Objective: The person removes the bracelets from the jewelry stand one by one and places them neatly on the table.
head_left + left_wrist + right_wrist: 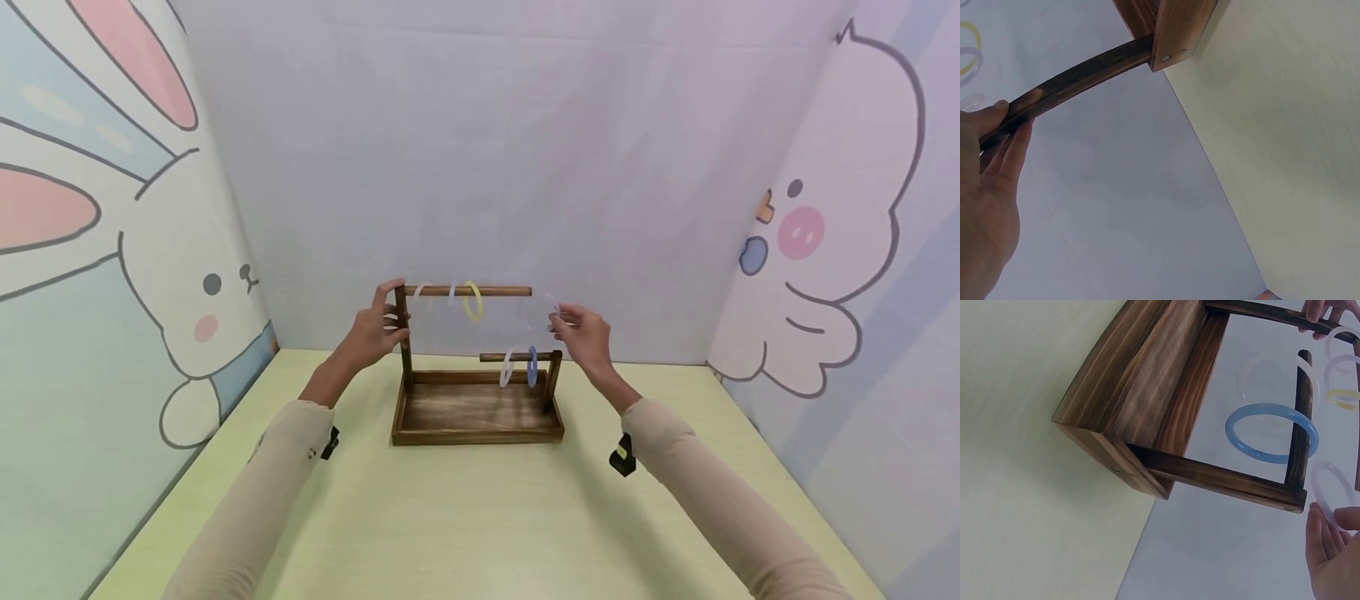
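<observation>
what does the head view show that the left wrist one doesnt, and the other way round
Only the head view shows the right hand, blue ring, short bar and rabbit drawing. Only the left wrist view shows the two screw heads in the wooden tray's end. Both show the left hand gripping the tall post, plus the yellow ring.

- No text, label, brand, number or sign can be read in any view.
- A small yellow patch [621,452] stands on the right black device [623,465], at the right cuff [651,423]; whether it bears print is too small to tell.
- On the left black device [330,443], at the left cuff [303,425], any marking is likewise too small to read.
</observation>
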A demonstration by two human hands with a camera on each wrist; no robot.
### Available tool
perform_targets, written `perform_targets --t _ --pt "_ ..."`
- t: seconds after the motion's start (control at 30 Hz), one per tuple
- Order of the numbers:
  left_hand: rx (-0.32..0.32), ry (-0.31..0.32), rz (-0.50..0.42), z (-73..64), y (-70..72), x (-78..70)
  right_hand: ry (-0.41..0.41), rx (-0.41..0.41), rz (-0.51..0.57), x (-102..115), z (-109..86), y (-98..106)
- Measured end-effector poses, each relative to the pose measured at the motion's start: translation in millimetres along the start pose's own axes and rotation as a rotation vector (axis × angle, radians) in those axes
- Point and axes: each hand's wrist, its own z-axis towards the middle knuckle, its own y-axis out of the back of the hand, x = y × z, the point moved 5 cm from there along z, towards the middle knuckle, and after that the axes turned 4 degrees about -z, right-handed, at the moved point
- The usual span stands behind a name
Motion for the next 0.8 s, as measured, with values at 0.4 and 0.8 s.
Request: perform_targets --t 0.4,0.8 --pt "-0.007 0.008 0.004 1.8 -2.1 2.6 -0.004 0.046 -0.014 4 -9.9 6" --pt "0.015 0.049 0.020 3.1 -2.9 1.3 -0.037 0.109 -0.002 18 -24.2 -3"
